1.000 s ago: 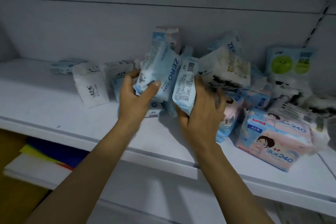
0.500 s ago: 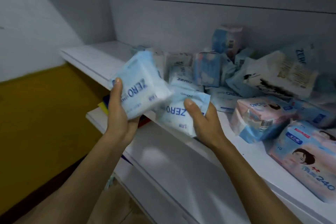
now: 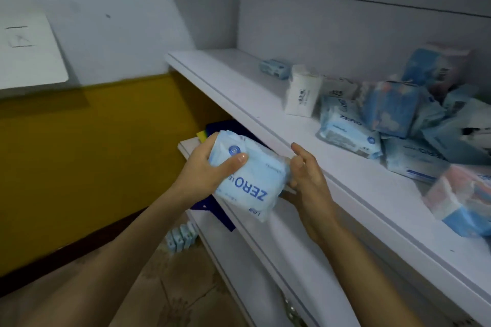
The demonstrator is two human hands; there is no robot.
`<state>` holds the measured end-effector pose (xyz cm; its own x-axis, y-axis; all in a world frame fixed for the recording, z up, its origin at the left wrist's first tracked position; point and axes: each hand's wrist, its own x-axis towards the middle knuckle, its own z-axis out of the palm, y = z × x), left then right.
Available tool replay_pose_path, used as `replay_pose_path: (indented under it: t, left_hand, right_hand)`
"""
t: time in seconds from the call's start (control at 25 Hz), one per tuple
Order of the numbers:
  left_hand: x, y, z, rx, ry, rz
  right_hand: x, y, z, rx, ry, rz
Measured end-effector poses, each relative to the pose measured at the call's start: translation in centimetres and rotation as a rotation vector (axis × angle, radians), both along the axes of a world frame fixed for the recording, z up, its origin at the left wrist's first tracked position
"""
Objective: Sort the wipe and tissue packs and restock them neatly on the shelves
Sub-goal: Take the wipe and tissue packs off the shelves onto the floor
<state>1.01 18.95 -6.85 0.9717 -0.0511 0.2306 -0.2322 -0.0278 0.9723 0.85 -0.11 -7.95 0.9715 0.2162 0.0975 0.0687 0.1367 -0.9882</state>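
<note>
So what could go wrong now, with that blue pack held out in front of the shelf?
1. The ZERO pack is in mid-air, off the shelf and above the tiled floor. The left hand grips it, with the right hand at its end. Its glossy film could slip.
2. The heap of packs lies loose and tilted, so pushing more in might topple it.
3. The pink-and-blue pack lies nearest the front edge and could be knocked off.

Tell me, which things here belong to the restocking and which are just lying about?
Job: ZERO packs held by left hand and right hand; jumbled pile of packs; upright white pack; white shelf.
Lying about: white panel on the wall; coloured sheets under the shelf.
</note>
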Motion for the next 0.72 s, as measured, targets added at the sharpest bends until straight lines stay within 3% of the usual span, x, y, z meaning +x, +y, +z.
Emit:
replay_pose_path:
  t: [0.2,0.28,0.4,0.48,0.56,0.64,0.72]
  left_hand:
    - [-0.9,10.7,-1.1,0.31,-0.046,0.03]
    - [-1.3,15.7,-1.2,0.354,0.002,0.013]
    - [-1.1,22.0,-1.8,0.566,-0.013,0.015]
    - [-0.9,25.6,-2.9,0.635,-0.016,0.041]
    - [-0.4,27.9,-3.9,0.577,-0.018,0.151]
    - [0.4,29.4,-5.4,0.378,0.007,0.385]
    - [1.3,30.1,-7.8,0.142,0.166,0.515]
  right_hand:
    - [1.3,9.6,-1.1,-0.357,-0.08,0.477]
    - [1.9,14.7,-1.0,-0.296,-0.022,0.717]
    - [3.0,21.4,-1.7,-0.275,0.069,0.829]
    - [3.6,25.9,-3.7,-0.318,0.043,0.821]
    - [4.2,29.2,-5.8,-0.311,0.093,0.678]
    - [5.0,31.7,-8.0,-0.237,0.21,0.524]
    - [5.6,33.2,-9.8,-0.168,0.309,0.392]
